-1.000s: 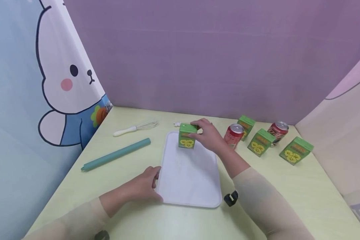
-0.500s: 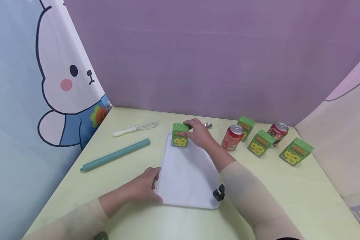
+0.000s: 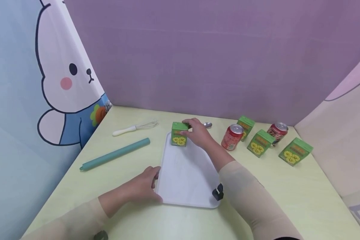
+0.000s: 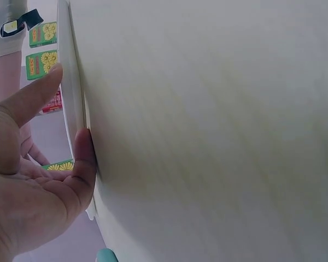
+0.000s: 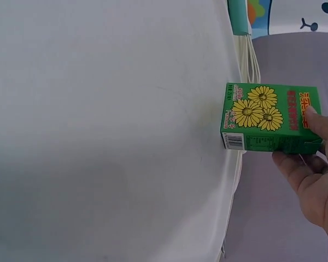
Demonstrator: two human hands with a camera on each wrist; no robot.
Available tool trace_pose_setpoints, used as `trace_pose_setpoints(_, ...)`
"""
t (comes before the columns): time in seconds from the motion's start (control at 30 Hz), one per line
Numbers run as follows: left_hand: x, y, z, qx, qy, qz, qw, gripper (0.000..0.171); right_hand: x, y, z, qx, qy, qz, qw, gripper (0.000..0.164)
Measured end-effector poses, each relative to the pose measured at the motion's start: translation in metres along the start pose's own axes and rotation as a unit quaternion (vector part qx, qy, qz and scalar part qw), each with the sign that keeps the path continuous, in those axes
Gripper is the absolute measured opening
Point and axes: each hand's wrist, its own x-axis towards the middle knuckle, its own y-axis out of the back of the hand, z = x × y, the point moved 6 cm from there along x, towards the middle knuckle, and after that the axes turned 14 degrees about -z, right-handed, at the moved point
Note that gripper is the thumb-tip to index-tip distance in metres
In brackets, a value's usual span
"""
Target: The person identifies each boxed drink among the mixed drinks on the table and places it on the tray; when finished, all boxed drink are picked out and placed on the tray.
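Observation:
A white rectangular tray (image 3: pixel 187 176) lies on the table. My left hand (image 3: pixel 145 185) holds its near left edge; in the left wrist view the thumb (image 4: pixel 41 93) is at the rim and a curled finger (image 4: pixel 85 155) meets the edge lower down. My right hand (image 3: pixel 199 133) grips a green drink carton (image 3: pixel 179 135) with yellow flowers, upright at the tray's far left corner. The right wrist view shows the carton (image 5: pixel 265 117) pinched near its top between thumb and fingers, its base at the tray surface.
Right of the tray stand red soda cans (image 3: pixel 232 137) (image 3: pixel 277 133) and more green cartons (image 3: pixel 260 143) (image 3: pixel 295 151) (image 3: pixel 246 125). A whisk (image 3: pixel 135 128) and a teal rolling pin-like rod (image 3: pixel 115 154) lie left. A metal spoon end (image 3: pixel 208 125) shows behind my right hand.
My right hand has moved the carton leftward to the tray's far left corner, then nearly stopped. The metal end behind that hand has come into view. My left hand stays at the tray edge.

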Motion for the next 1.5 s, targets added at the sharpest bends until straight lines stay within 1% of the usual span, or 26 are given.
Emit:
trace_pose_setpoints(0.17, -0.001, 0.000, 0.001, 0.004, 0.000, -0.002, 1.0000, 0.105, -0.005, 0.001, 0.001, 0.005, 0.013, -0.018, 1.000, 0.063)
trace_pose_setpoints(0.3, -0.001, -0.001, 0.001, 0.005, 0.004, -0.005, 1.0000, 0.107, -0.016, 0.012, 0.000, 0.019, 0.043, -0.019, 0.999, 0.070)
trace_pose_setpoints(0.4, -0.001, -0.001, 0.000, 0.005, 0.009, -0.006, 0.9999, 0.109, -0.027, 0.029, -0.003, 0.023, 0.063, -0.018, 0.998, 0.069)
trace_pose_setpoints(0.5, -0.001, -0.001, 0.000, 0.005, 0.013, -0.005, 0.9999, 0.110, -0.041, 0.049, -0.004, 0.037, 0.067, -0.017, 0.997, 0.070)
trace_pose_setpoints(0.6, -0.001, -0.001, 0.000, 0.005, 0.013, -0.004, 0.9999, 0.110, -0.054, 0.073, 0.001, 0.049, 0.064, 0.000, 0.997, 0.073)
trace_pose_setpoints(0.7, -0.001, -0.001, -0.001, 0.004, 0.011, -0.004, 0.9999, 0.110, -0.066, 0.096, 0.011, 0.058, 0.068, 0.020, 0.996, 0.074)
trace_pose_setpoints(0.83, -0.001, -0.001, -0.002, 0.001, 0.011, -0.006, 0.9999, 0.110, -0.081, 0.126, 0.027, 0.053, 0.051, 0.048, 0.996, 0.072)
trace_pose_setpoints(1.0, 0.000, -0.002, -0.002, 0.001, 0.016, -0.008, 0.9998, 0.111, -0.105, 0.159, 0.051, 0.038, -0.005, 0.083, 0.996, 0.077)
trace_pose_setpoints(1.13, 0.000, -0.002, -0.001, 0.004, 0.019, -0.008, 0.9998, 0.111, -0.122, 0.178, 0.074, 0.035, -0.019, 0.098, 0.994, 0.081)
trace_pose_setpoints(1.23, -0.001, -0.001, -0.001, 0.009, 0.020, -0.006, 0.9997, 0.111, -0.131, 0.187, 0.092, 0.025, -0.027, 0.102, 0.994, 0.083)
trace_pose_setpoints(1.33, -0.001, -0.001, -0.001, 0.012, 0.019, -0.003, 0.9997, 0.111, -0.137, 0.190, 0.110, 0.014, -0.046, 0.106, 0.993, 0.087)
trace_pose_setpoints(1.5, -0.001, -0.001, -0.001, 0.013, 0.022, -0.004, 0.9997, 0.110, -0.135, 0.188, 0.137, 0.002, -0.074, 0.103, 0.992, 0.091)
